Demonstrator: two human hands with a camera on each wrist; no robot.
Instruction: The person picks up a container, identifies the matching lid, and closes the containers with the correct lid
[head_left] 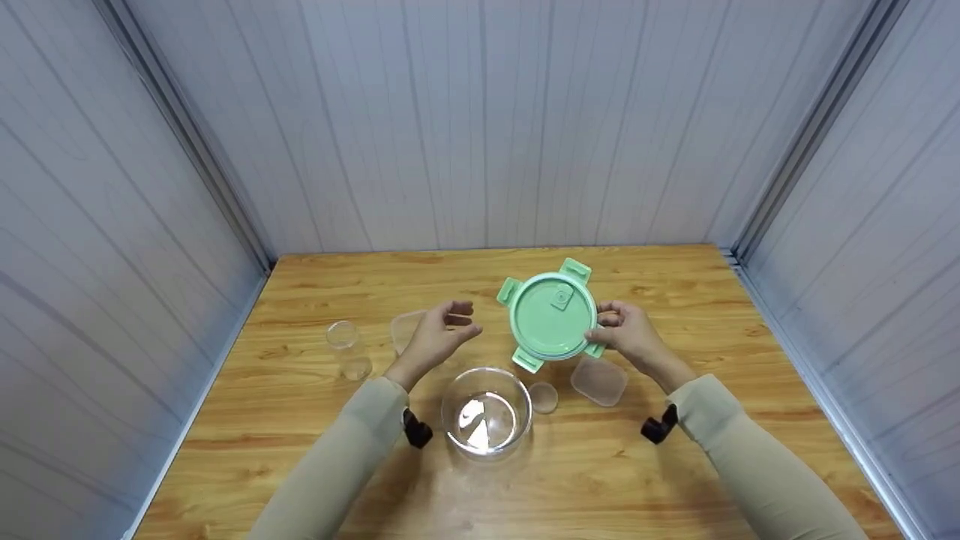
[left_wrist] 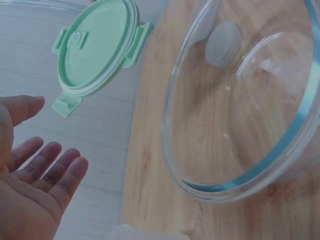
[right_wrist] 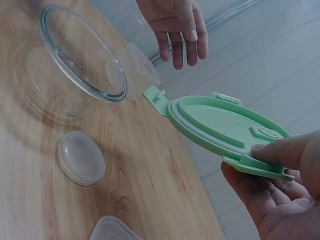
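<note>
My right hand (head_left: 634, 334) pinches the green lid (head_left: 553, 319) at its rim, thumb on the upper face, fingers curled beneath. The lid is raised above the desk (head_left: 600, 469), right of midway between its left and right edges. My left hand (head_left: 435, 337) is relaxed and open, thumb apart from the fingers, gripping nothing, near the lid. Both sleeves (head_left: 761, 457) extend toward the desk's far edge; the glass bowl (head_left: 450, 412) stands between my wrists.

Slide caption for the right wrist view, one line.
Right hand pinches a green lid at its edge; a glass bowl stands on the table.
</note>
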